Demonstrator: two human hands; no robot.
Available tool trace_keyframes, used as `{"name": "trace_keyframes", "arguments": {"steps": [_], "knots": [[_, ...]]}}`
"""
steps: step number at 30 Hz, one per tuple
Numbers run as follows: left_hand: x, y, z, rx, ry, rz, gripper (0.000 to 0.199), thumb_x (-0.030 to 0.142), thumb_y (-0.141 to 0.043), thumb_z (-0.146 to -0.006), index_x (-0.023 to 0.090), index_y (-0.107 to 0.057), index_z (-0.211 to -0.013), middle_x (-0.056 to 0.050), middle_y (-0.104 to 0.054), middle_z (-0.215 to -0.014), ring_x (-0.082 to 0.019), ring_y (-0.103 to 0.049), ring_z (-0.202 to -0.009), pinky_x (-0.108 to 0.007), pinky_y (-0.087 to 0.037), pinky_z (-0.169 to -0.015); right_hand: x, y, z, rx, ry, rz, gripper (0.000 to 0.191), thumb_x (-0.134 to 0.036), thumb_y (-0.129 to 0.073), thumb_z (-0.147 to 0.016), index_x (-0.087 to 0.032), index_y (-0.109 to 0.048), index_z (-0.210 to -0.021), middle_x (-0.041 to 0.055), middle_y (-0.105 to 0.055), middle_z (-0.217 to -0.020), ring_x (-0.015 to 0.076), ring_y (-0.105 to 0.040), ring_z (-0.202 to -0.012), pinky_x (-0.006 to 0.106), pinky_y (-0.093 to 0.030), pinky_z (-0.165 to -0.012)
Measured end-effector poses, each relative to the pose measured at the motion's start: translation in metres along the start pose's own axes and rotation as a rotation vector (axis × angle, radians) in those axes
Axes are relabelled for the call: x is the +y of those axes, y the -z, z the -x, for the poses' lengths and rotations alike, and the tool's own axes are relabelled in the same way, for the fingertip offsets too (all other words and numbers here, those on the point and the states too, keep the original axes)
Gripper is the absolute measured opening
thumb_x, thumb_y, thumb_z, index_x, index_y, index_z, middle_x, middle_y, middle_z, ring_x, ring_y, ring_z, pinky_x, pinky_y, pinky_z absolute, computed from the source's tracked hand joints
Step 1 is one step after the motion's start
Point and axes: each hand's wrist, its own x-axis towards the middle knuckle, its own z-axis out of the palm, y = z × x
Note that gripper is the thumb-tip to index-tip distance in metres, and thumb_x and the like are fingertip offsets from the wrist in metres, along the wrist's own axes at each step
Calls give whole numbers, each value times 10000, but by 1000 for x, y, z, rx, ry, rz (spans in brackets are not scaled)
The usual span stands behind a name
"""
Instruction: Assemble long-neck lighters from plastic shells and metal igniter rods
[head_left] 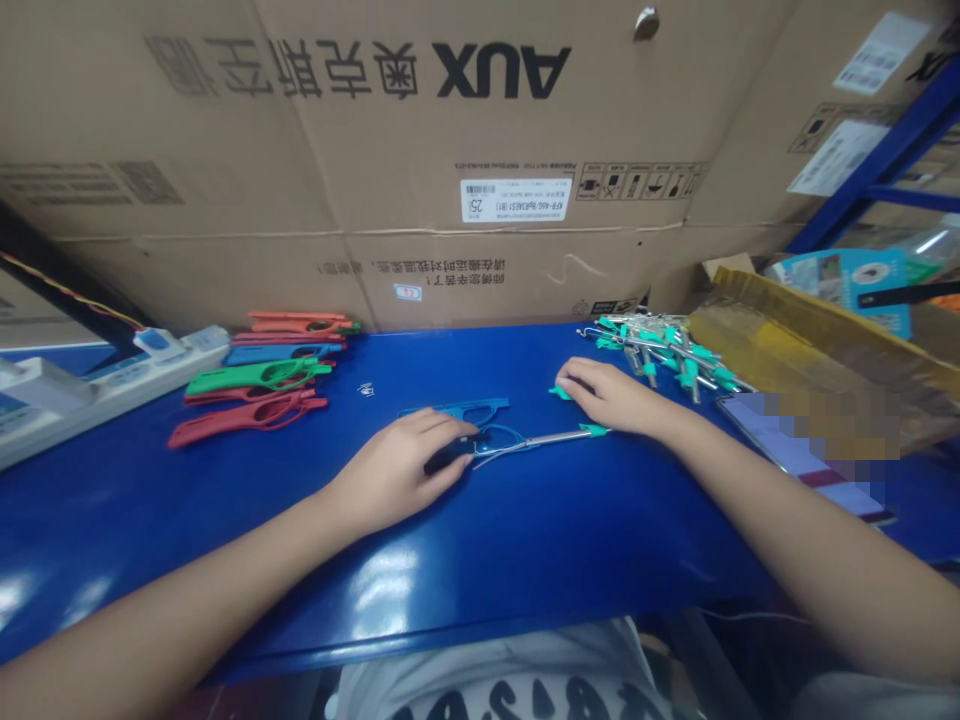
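My left hand (pixel 401 462) is closed around a black part (pixel 450 456) of a long-nosed lighter assembly, resting low over the blue table. From it a blue trigger-guard loop (pixel 501 434) and a thin metal tube (pixel 555 439) extend right, with a green piece (pixel 594 430) at the tube's end. Just behind lies a blue plastic handle shell (pixel 480 408), partly hidden by my fingers. My right hand (pixel 607 395) is closed, its fingertips at a small green clip (pixel 559 393); its grip is partly hidden.
Red, green, blue and orange handle shells (pixel 255 376) lie stacked at left beside a white power strip (pixel 135 385). Metal tubes with green pieces (pixel 667 350) pile up at right, near a phone (pixel 802 460) and an open box (pixel 825 350). Cardboard (pixel 337 200) walls the back.
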Motion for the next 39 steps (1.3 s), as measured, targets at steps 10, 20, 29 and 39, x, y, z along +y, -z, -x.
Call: {"name": "trace_keyframes", "arguments": {"steps": [10,20,29,39], "knots": [[-2,-3,-1,-11,9,10,310,260,-593,-961,196,-643,-1261,-96,-709,-1180,-245,-652,-1092,-406,-545,-960,-6,16,5,-25,-56,33,216,-404,-599,-886,-191,-619,-915,75,-634,-929,200,-586,-801,325,-468,-718],[4,-4,-1,-9,89,152,247,257,-656,-917,212,-690,-1158,-73,-712,-1127,-232,-675,-1056,-378,-556,-938,-50,1,9,-13,72,-266,142,-329,-644,-917,-202,-696,-878,20,-712,-788,140,-622,-673,258,-460,-635],[12,-7,-1,-18,190,244,243,236,-726,-863,206,-721,-1104,-48,-717,-1035,-203,-674,-939,-351,-559,-871,-67,-21,13,-36,245,-205,115,-244,-648,-931,-201,-754,-941,62,-683,-967,172,-647,-841,299,-495,-740],[15,-9,-1,-22,223,300,243,228,-746,-840,203,-730,-1081,-37,-704,-977,-189,-665,-890,-338,-557,-836,-72,-25,14,-60,359,-213,125,-212,-604,-959,-192,-723,-926,62,-678,-930,177,-628,-856,312,-499,-769]]}}
